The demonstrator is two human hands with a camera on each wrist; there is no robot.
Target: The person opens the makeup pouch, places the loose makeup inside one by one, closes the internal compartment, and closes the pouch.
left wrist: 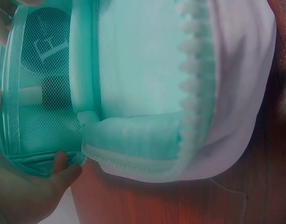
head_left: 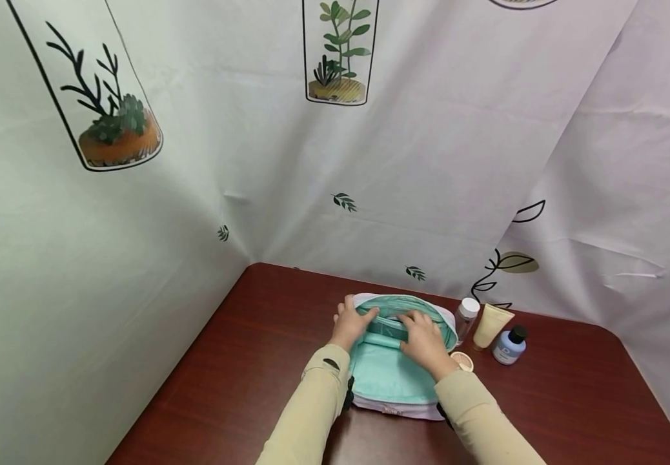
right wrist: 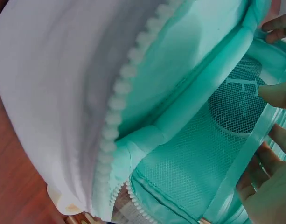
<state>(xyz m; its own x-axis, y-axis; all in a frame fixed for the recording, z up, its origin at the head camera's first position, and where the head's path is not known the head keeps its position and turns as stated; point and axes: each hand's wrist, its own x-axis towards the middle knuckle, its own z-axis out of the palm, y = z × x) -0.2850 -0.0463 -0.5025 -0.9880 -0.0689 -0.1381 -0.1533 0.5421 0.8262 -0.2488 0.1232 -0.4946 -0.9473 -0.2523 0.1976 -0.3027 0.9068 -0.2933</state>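
A pale lilac bag (right wrist: 45, 84) with mint lining (head_left: 393, 374) lies unzipped on the table, its lid folded back. Inside the lid is a mint mesh pocket (right wrist: 189, 172). Through its netting show a round dark item (left wrist: 45, 39) with a light letter on it and a small black-and-white item (left wrist: 54, 93). My left hand (head_left: 349, 323) holds the lid's left edge between thumb and fingers. At the pocket's top band my right hand (head_left: 424, 339) grips, thumb over the mesh side and fingers behind the band.
Right of the bag stand a clear bottle with a white cap (head_left: 466, 313), a cream tube (head_left: 492, 326) and a blue bottle with a black cap (head_left: 509, 346). A round pale item (head_left: 463, 361) lies by my right wrist. A printed cloth (head_left: 288, 161) hangs behind the brown table (head_left: 242, 361).
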